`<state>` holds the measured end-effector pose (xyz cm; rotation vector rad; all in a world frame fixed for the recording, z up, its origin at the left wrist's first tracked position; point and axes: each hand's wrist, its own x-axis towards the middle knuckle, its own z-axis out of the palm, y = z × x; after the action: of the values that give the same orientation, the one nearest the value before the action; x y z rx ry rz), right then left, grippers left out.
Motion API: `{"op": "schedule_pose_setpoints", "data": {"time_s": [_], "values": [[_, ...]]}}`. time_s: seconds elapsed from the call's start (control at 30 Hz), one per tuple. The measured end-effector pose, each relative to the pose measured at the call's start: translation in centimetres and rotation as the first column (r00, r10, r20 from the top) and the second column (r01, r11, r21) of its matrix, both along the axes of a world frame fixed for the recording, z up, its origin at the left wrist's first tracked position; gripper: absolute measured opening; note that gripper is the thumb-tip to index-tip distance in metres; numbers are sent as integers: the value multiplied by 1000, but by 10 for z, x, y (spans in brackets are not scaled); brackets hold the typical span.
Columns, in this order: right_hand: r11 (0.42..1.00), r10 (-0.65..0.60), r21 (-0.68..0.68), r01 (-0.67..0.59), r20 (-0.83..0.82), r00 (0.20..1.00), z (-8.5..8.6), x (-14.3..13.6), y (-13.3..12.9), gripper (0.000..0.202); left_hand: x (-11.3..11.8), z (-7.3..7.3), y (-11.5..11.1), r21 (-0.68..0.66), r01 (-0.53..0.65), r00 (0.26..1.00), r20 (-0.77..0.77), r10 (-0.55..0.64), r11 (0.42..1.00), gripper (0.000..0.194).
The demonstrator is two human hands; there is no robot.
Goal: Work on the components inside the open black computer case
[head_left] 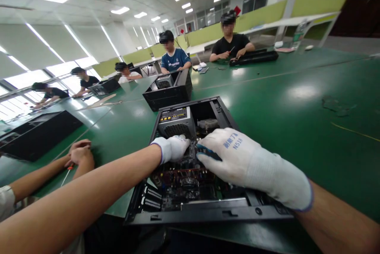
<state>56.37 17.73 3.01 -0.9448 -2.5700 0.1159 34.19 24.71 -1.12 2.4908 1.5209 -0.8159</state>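
Observation:
An open black computer case (204, 216) lies in front of me on the green table. Both of my hands wear white gloves and reach inside it. My left hand (175, 148) bends its fingers down to the dark parts beside the power supply (177, 127); the fingertips are partly hidden. Opposite it, my right hand (227, 155) curves its fingers and thumb toward the same spot, with the blue palm coating showing between them. Whatever is at the fingertips is too dark to name. A grey round finned part (208, 123) sits behind my right hand.
Another open case (168, 97) stands just beyond mine, and a black case (41, 133) lies to the left. Close on my left are a co-worker's hands (80, 153) with a red-handled screwdriver (69, 169). Several people sit around the green table (282, 99). Thin wires (338, 105) lie at right.

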Motion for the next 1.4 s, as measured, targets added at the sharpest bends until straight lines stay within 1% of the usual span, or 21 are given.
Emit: {"op": "schedule_pose_setpoints", "data": {"time_s": [0.13,0.27,0.33,0.47,0.57,0.67,0.83,0.93,1.07,1.17,1.23,1.4], "values": [[998,47,53,-43,-77,996,-4,2,1,29,3,2,3,5,15,1000,-4,-15,1000,44],[994,42,106,-30,-109,993,-8,3,2,27,10,8,7,17,13,1000,-29,-13,1000,40],[993,35,116,-22,-115,993,-9,3,2,28,13,8,9,21,15,999,-35,-15,1000,37],[993,16,121,-1,-119,993,-9,2,2,31,14,2,15,2,30,999,-41,-30,1000,35],[992,8,127,6,-114,993,-10,1,2,31,9,-6,19,-11,40,999,-35,-41,999,34],[992,0,125,14,-116,993,-10,0,2,31,2,-14,23,-3,33,999,-20,-34,999,37],[996,-9,85,18,-103,995,-8,0,2,31,-4,-22,27,4,17,1000,-24,-17,1000,43],[999,-31,27,33,-95,995,-7,1,2,33,-3,-22,27,-19,24,999,-38,-25,1000,40],[999,11,38,-8,-82,997,-7,1,1,34,0,-17,24,-61,29,997,-68,-33,998,35],[1000,-15,-6,15,-76,997,-4,0,0,35,0,-15,24,-69,21,995,-91,-27,997,35],[998,-46,-39,43,-86,995,-2,0,0,35,0,-16,25,-67,18,995,-98,-24,998,35],[995,-64,-85,55,-108,992,2,-1,0,36,-3,-22,28,-42,12,996,-86,-16,999,33]]}}
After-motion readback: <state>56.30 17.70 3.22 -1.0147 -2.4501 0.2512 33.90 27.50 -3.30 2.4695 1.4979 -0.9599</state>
